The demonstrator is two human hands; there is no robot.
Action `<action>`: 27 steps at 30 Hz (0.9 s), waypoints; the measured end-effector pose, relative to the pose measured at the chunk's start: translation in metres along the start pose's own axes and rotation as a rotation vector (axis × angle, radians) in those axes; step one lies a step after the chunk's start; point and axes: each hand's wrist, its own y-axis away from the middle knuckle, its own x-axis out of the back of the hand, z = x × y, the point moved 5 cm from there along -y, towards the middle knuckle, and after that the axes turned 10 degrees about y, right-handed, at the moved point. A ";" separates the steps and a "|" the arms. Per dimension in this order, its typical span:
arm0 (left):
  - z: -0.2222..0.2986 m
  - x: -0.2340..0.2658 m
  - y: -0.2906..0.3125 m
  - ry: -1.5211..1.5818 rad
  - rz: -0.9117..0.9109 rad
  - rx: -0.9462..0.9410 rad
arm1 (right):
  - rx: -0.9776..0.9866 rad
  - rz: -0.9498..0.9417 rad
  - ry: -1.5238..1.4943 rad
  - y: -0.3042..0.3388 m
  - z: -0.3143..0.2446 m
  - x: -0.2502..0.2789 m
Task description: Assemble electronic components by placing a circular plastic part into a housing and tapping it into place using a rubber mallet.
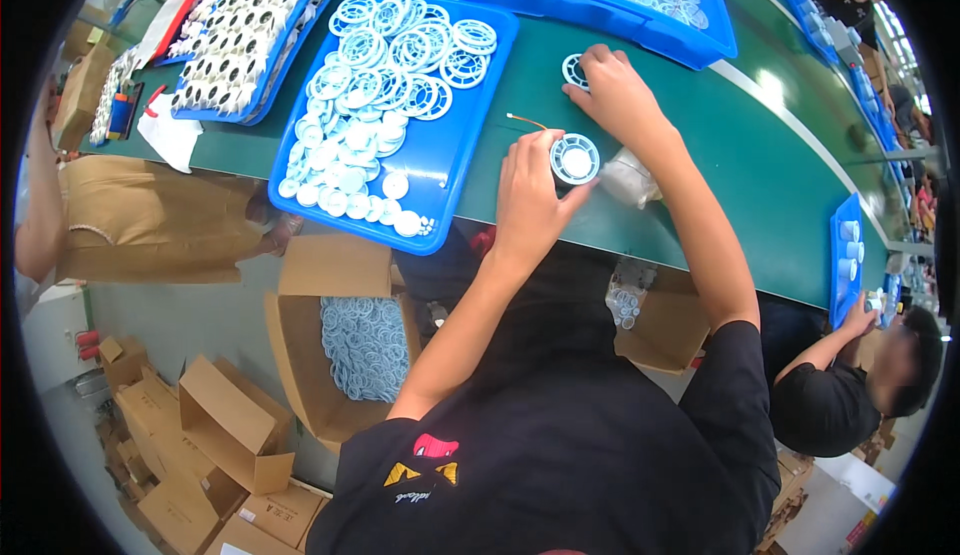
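Observation:
My left hand (530, 190) is wrapped round a round white part (575, 161), which has a spoked rim and a plain disc at its centre. A thin orange wire (527, 120) sticks out past its fingers. Farther off and to the right, my right hand (615, 90) has its bent fingers at the edge of a pale spoked ring (574, 71) on the green table (770, 170); its fingertips are partly hidden. Beside my right forearm lies a whitish, crumpled-looking bundle (630, 179), whose kind I cannot make out.
Left of my hands, a blue tray (432, 170) holds pale rings and small discs. A blue bin (590, 2) of rings stands at the back. Stacked white parts (250, 30) fill another tray. Below are a carton (300, 355) of rings and a co-worker (835, 395) at right.

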 end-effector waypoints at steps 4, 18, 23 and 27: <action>0.006 0.002 -0.001 -0.013 -0.015 -0.030 | 0.088 0.045 -0.020 0.012 0.009 -0.002; 0.000 -0.003 0.009 0.021 0.104 0.085 | 0.033 0.299 -0.250 0.111 -0.059 0.053; 0.000 -0.003 0.010 0.035 0.110 0.094 | -0.030 0.330 -0.338 0.109 -0.056 0.048; 0.004 -0.001 0.008 0.019 0.130 0.076 | -0.054 0.322 -0.351 0.104 -0.055 0.046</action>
